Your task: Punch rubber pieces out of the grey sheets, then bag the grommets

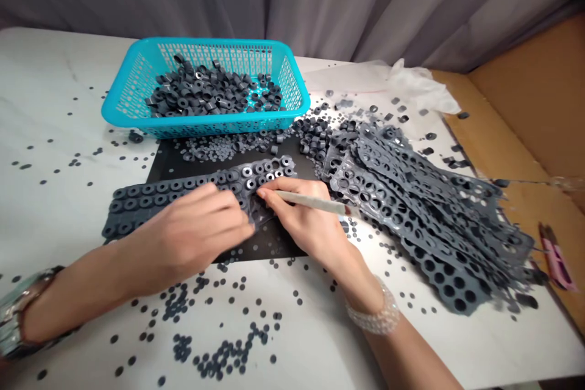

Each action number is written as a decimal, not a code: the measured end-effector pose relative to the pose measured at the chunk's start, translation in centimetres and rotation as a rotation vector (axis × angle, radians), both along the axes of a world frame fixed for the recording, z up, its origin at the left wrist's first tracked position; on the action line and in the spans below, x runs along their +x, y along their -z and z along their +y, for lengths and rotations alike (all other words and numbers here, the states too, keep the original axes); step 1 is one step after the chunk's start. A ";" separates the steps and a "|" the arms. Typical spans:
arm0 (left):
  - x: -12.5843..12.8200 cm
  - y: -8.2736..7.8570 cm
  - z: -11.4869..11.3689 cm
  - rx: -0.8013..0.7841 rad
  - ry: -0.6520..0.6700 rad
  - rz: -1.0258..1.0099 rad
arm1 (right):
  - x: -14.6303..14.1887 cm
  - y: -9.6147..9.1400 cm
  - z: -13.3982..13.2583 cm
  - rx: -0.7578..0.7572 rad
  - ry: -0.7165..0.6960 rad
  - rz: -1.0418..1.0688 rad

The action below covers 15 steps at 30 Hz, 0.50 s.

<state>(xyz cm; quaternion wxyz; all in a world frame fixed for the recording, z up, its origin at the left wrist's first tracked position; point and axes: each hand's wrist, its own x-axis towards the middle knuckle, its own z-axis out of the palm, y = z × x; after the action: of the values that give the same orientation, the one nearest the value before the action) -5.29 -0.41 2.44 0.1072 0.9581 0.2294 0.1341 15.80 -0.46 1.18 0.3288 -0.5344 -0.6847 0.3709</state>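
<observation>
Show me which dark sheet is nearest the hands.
The sheet on the black mat, studded with rings; the others, piled at right, show many open holes.

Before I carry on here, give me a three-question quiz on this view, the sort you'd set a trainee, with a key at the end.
1. True or false: the small loose parts in the turquoise basket are bright red.
2. Where does the pile of holed sheets lie?
A) Inside the basket
B) To the right of the right grip
C) To the left of the basket
3. Fill in: the slim tool in the right grip is mostly ____ (pale or black).

Key: 1. False, they are dark grey. 2. B. 3. Pale.
</observation>
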 end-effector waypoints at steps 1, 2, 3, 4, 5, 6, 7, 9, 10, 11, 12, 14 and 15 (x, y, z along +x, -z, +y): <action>-0.1 -0.1 -0.4 -0.020 0.040 -0.009 | 0.0 0.0 0.0 -0.011 0.005 -0.001; -0.1 -0.3 -0.7 -0.034 0.068 -0.044 | 0.0 -0.1 0.0 -0.018 0.008 0.000; -0.1 -0.5 -0.9 -0.043 0.060 -0.094 | 0.0 -0.1 0.0 -0.021 0.008 0.006; 0.0 -0.8 -0.9 -0.051 0.002 -0.147 | 0.0 -0.1 0.0 -0.023 0.004 0.016; 0.1 -1.1 -0.8 -0.071 -0.106 -0.203 | 0.0 -0.1 0.0 -0.024 -0.002 0.031; 0.3 -1.4 -0.5 -0.128 -0.255 -0.255 | 0.0 -0.1 0.1 -0.029 -0.008 0.047; 0.4 -1.7 -0.1 -0.231 -0.414 -0.295 | 0.1 -0.2 0.1 -0.041 -0.009 0.060; 0.4 -1.8 0.9 -0.565 -0.645 -0.367 | 0.3 -0.2 0.2 -0.076 0.006 0.068; 0.4 -1.7 1.4 -0.746 -0.706 -0.404 | 0.4 -0.3 0.2 -0.089 0.017 0.064; 0.3 -1.5 1.7 -0.910 -0.743 -0.445 | 0.5 -0.3 0.2 -0.098 0.027 0.058; 0.3 -1.2 2.0 -1.045 -0.768 -0.484 | 0.6 -0.4 0.3 -0.099 0.036 0.052; 0.1 -0.7 2.2 -1.228 -0.801 -0.574 | 0.8 -0.5 0.2 -0.092 0.049 0.050; 0.1 -0.6 2.2 -1.292 -0.803 -0.615 | 0.8 -0.5 0.2 -0.089 0.056 0.052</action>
<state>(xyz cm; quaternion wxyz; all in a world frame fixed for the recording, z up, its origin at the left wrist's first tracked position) -5.21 1.81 3.00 0.6397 0.4730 0.5471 0.2603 16.64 -0.25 1.68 0.3325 -0.5575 -0.6436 0.4056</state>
